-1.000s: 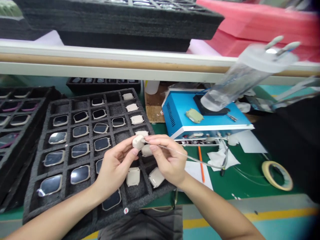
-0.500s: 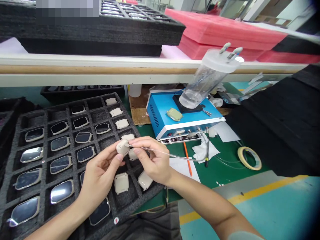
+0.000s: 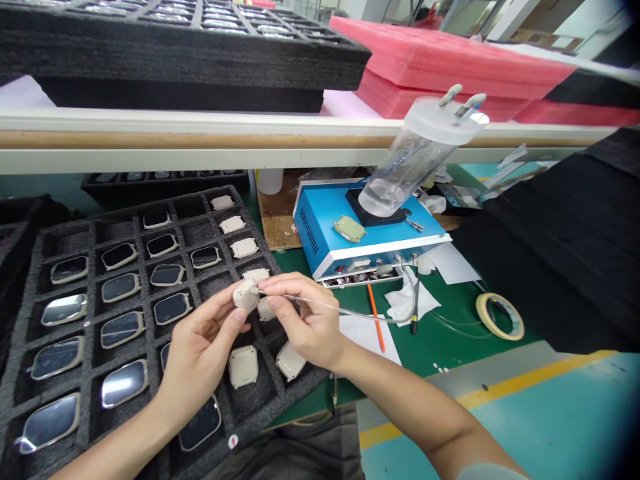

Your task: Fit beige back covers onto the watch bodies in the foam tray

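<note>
My left hand (image 3: pixel 207 337) grips a beige smartwatch case (image 3: pixel 245 297) between thumb and fingers, above the black foam tray (image 3: pixel 240 417). Pinched in my right hand (image 3: pixel 305 320) is the end of a thin clear tube (image 3: pixel 360 312), its tip touching the side of the case. That tube loops back to the front of a blue control box (image 3: pixel 320 233). Below and around the hands, the tray's cells hold several beige cases, such as one beige case (image 3: pixel 243 367), and several dark-screened watch pieces (image 3: pixel 121 330).
A clear cylinder (image 3: pixel 405 160) with liquid leans on the blue box beside a greenish case (image 3: pixel 350 229). On the green bench are an orange stick (image 3: pixel 376 318), crumpled tissue (image 3: pixel 413 299) and a tape roll (image 3: pixel 500 317). Overhead, a shelf edge (image 3: pixel 200 140) carries black and pink foam.
</note>
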A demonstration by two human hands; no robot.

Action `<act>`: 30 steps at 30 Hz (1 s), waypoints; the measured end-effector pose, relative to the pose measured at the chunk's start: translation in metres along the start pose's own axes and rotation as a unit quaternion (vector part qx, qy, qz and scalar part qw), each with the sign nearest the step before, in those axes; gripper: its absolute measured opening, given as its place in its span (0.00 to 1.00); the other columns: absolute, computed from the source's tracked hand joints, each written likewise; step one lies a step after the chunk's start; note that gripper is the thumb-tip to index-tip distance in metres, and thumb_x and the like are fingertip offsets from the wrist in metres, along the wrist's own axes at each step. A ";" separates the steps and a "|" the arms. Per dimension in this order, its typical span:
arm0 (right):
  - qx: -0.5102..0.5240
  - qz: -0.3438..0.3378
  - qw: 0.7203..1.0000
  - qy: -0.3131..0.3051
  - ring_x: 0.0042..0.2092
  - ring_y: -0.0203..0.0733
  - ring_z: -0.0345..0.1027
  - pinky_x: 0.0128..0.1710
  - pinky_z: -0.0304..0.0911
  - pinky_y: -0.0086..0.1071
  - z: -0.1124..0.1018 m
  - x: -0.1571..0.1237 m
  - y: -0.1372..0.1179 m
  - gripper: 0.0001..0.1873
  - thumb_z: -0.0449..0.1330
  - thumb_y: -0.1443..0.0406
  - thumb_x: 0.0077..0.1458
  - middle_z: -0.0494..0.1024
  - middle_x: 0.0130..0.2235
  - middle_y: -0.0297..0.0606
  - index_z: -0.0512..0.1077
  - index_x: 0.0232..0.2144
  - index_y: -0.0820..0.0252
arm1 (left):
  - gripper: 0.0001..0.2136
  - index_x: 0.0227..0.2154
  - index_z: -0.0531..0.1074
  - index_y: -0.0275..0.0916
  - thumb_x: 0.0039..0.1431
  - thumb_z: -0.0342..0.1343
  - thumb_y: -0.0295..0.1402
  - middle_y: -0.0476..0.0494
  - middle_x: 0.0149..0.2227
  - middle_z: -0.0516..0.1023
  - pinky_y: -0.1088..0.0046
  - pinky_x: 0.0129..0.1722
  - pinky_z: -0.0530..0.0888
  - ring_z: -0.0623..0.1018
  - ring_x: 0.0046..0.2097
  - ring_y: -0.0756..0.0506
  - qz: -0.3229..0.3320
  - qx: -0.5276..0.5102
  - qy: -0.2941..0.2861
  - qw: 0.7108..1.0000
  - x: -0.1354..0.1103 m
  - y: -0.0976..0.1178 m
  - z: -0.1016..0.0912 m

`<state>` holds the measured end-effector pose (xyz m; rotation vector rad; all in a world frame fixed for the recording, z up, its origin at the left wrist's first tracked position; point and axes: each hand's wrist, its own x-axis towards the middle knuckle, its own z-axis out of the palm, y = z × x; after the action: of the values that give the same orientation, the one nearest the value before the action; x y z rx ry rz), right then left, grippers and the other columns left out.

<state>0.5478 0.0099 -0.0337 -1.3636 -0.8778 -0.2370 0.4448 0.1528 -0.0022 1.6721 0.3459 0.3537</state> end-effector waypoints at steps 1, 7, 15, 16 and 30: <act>0.000 -0.001 1.000 0.000 0.45 0.43 0.83 0.47 0.80 0.40 0.000 0.000 0.000 0.07 0.61 0.69 0.65 0.87 0.42 0.40 0.79 0.41 0.54 | 0.21 0.54 0.81 0.39 0.62 0.67 0.44 0.37 0.54 0.85 0.68 0.40 0.87 0.87 0.49 0.37 0.001 0.000 0.000 1.000 0.000 0.000 0.000; 0.003 -0.008 1.000 0.000 0.45 0.43 0.83 0.47 0.80 0.39 0.000 0.002 -0.002 0.08 0.62 0.70 0.64 0.87 0.41 0.41 0.79 0.41 0.55 | 0.22 0.55 0.80 0.38 0.62 0.67 0.44 0.37 0.55 0.84 0.69 0.40 0.87 0.87 0.49 0.37 -0.002 -0.003 0.000 1.000 0.000 -0.002 0.000; -0.002 -0.002 1.000 -0.001 0.45 0.44 0.83 0.46 0.80 0.40 0.000 0.001 -0.002 0.07 0.61 0.69 0.65 0.87 0.41 0.41 0.79 0.41 0.54 | 0.21 0.54 0.80 0.38 0.62 0.67 0.44 0.37 0.55 0.85 0.69 0.40 0.87 0.87 0.49 0.38 -0.001 -0.002 0.000 1.000 0.000 0.000 0.001; 0.000 -0.003 1.000 0.000 0.45 0.44 0.83 0.46 0.80 0.40 0.000 0.001 -0.002 0.07 0.61 0.70 0.65 0.87 0.41 0.41 0.79 0.41 0.54 | 0.21 0.54 0.80 0.38 0.62 0.67 0.44 0.37 0.55 0.85 0.68 0.40 0.87 0.87 0.49 0.38 -0.002 -0.002 0.000 1.000 0.000 0.000 0.000; -0.001 -0.004 1.000 -0.002 0.45 0.43 0.83 0.47 0.80 0.40 0.000 0.001 -0.002 0.08 0.61 0.70 0.64 0.87 0.41 0.41 0.79 0.41 0.54 | 0.22 0.54 0.80 0.38 0.62 0.67 0.45 0.36 0.55 0.84 0.66 0.41 0.87 0.87 0.50 0.36 -0.005 0.000 -0.003 1.000 -0.001 -0.001 0.000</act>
<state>0.5472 0.0100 -0.0315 -1.3622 -0.8867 -0.2418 0.4443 0.1527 -0.0036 1.6699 0.3497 0.3424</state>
